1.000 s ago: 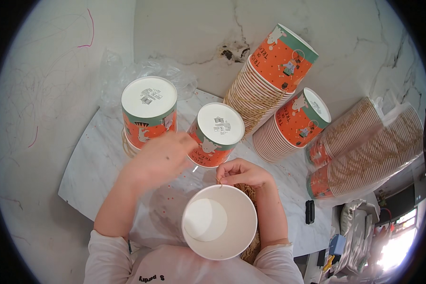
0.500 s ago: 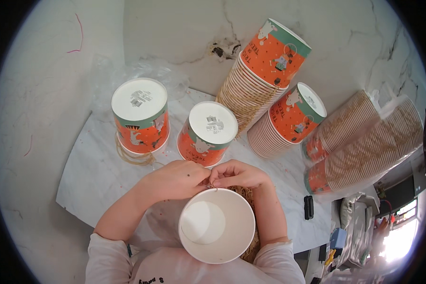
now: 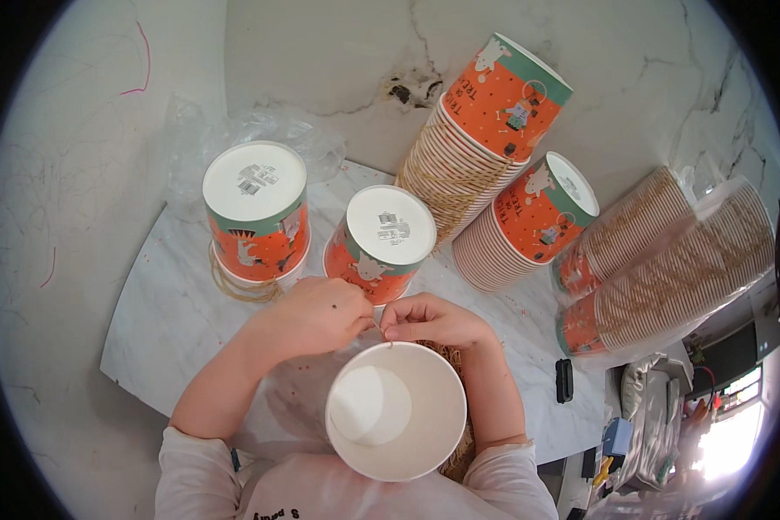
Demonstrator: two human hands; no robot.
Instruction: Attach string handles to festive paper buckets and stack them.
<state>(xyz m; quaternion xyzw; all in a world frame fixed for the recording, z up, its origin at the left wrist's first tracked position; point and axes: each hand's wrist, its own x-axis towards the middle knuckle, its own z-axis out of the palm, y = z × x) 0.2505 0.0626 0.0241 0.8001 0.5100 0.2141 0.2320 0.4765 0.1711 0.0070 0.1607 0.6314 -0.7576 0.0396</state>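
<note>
A white-lined paper bucket [image 3: 429, 416] stands mouth up against my body, its rim just below my hands. My left hand [image 3: 325, 314] is closed beyond the rim, fingertips pinching a thin tan cord [image 3: 376, 325]. My right hand [image 3: 438, 321] pinches the same cord close to the rim, where a short bit of it shows at the bucket's edge. The cord's ends are hidden by my fingers. Just past my hands, an orange and green paper bucket [image 3: 373, 269] sits upside down. A bundle of tan cords [image 3: 446, 354] lies partly hidden behind the open bucket and right forearm.
Another upturned bucket [image 3: 260, 247] with cord loops at its base stands at left. Tall nested bucket stacks [image 3: 464, 165] lean behind, and more stacks in clear plastic [image 3: 676, 269] are at right. A small black object [image 3: 564, 381] lies near the marbled table's [image 3: 182, 329] right edge.
My left hand has moved slightly up and left, away from my right hand, and a length of cord now shows between them. My right hand and the open bucket have barely moved.
</note>
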